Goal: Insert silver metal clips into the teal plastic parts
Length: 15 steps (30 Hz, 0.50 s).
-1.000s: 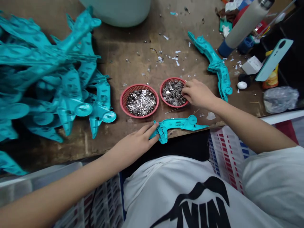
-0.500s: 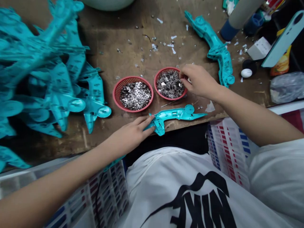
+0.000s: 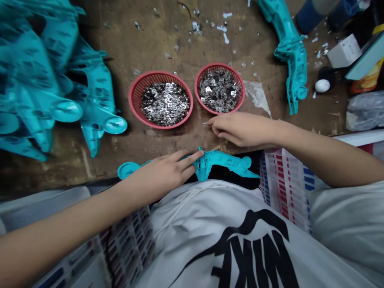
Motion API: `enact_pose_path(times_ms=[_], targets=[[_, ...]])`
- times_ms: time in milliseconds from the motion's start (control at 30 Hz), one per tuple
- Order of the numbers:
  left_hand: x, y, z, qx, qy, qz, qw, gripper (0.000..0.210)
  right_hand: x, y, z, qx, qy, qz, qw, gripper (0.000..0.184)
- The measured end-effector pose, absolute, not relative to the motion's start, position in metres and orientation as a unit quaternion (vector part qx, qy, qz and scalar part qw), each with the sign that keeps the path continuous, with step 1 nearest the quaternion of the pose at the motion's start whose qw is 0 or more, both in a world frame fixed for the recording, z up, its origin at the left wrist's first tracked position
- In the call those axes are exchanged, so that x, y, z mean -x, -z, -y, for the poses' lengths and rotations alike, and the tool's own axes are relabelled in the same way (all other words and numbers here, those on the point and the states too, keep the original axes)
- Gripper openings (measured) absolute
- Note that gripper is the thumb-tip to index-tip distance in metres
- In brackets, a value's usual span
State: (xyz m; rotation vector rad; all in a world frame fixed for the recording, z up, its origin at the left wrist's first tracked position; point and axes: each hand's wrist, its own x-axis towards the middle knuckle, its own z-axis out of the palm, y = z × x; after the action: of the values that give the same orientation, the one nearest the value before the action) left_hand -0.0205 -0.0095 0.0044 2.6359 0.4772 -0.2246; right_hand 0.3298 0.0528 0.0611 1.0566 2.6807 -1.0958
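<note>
A long teal plastic part (image 3: 228,161) lies along the table's near edge, partly over it. My left hand (image 3: 165,172) grips it near the middle, fingers on top and thumb at the near side, hiding some of its left half. My right hand (image 3: 243,129) is closed just below the right red basket (image 3: 198,100), fingers pinched on a thin metal rod (image 3: 205,123) whose tip pokes out to the left. Small shiny metal clips (image 3: 220,92) fill that basket. The left red basket (image 3: 133,100) holds many flat silver metal pieces (image 3: 166,104).
Teal parts are heaped (image 3: 60,80) at the left. Another teal part (image 3: 292,60) lies at the right, near a white box (image 3: 344,51), a white ball-like thing (image 3: 322,85) and a plastic bag (image 3: 364,112). Small metal bits lie scattered beyond the baskets. Plastic crates (image 3: 280,180) stand below the edge.
My right hand has left the right basket and come down to the metal rod. The teal part under my left hand has moved nearer to my body. The view has shifted too.
</note>
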Motion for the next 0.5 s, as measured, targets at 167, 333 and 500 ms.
enact_pose_path(times_ms=[167,333,500], targets=[[0.021,-0.007,0.002,-0.945,0.060,-0.225,0.229,0.063,-0.340,-0.074,-0.057,-0.371,0.321,-0.869,-0.063,0.020],[0.022,-0.004,-0.005,-0.935,0.040,-0.251,0.249,0.057,-0.350,-0.072,-0.064,-0.375,0.336,-0.862,-0.059,0.028],[0.026,0.004,-0.012,-0.924,0.012,-0.266,0.275,0.059,-0.352,-0.073,-0.065,-0.351,0.357,-0.864,-0.052,0.031]])
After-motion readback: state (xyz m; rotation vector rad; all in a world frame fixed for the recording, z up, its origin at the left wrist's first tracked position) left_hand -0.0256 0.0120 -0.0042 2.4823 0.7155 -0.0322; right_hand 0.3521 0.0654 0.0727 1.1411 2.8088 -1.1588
